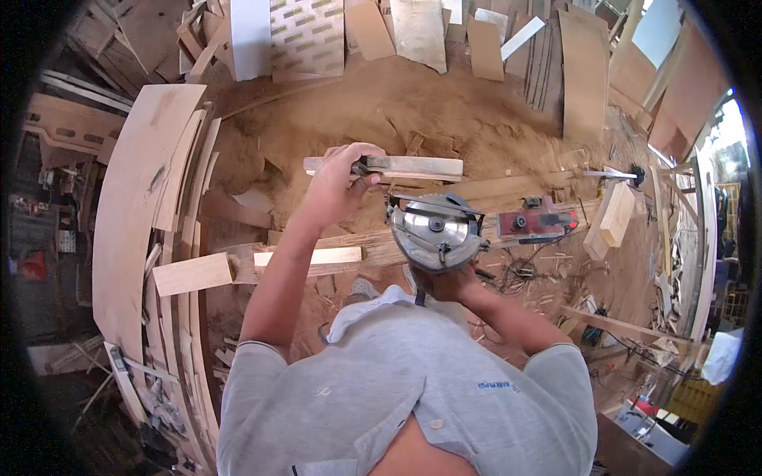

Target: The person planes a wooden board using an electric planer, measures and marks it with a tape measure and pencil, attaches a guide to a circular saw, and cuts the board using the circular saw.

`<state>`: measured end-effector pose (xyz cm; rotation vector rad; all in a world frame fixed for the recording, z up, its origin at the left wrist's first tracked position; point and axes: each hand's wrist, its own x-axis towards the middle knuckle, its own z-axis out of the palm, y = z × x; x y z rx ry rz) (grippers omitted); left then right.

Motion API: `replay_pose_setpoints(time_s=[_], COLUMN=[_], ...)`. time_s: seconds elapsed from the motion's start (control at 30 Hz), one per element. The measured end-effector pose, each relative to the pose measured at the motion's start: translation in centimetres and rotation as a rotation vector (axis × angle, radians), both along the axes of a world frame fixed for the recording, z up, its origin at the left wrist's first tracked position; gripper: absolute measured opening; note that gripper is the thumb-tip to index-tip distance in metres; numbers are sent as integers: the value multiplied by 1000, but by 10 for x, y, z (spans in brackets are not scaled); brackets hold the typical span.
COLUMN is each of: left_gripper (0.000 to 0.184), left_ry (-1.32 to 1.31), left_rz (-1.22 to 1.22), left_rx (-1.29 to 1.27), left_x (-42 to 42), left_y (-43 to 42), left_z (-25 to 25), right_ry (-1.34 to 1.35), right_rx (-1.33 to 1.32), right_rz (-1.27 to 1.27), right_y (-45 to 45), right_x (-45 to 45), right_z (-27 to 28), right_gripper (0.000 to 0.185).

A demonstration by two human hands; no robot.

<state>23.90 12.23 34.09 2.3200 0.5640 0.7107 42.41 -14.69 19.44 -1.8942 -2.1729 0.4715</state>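
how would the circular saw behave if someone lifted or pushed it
The saw is probably heavy for its size, given its broad metal blade. It should feel stiff, with rigid-looking metal around the blade. It may twist when pushed, since the right hand is at its near end and the blade sits farther out.

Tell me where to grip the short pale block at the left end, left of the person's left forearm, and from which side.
Take the pale block from above, across its two long edges near the middle. It lies flat with nothing on its top face, and its oblong shape suggests a mid-length grip would balance best.
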Motion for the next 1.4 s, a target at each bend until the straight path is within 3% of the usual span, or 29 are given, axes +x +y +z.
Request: replay_pose_setpoints(time_s=[0.23,1.13,1.4], left_gripper=[40,42,35], left_ry=[10,51,142], left_rz=[-130,-105,-101], left_rx=[-102,-29,-225], left_x=[12,9,25], left_y=[10,3,3], left_z=[2,17,31], right_ry=[-105,-40,-34], right_rx=[121,106,117], right_rz=[140,55,49], right_y=[-11,-39,-45], right_x=[1,-1,0], right_z=[8,-40,-51], right_gripper=[47,48,49])
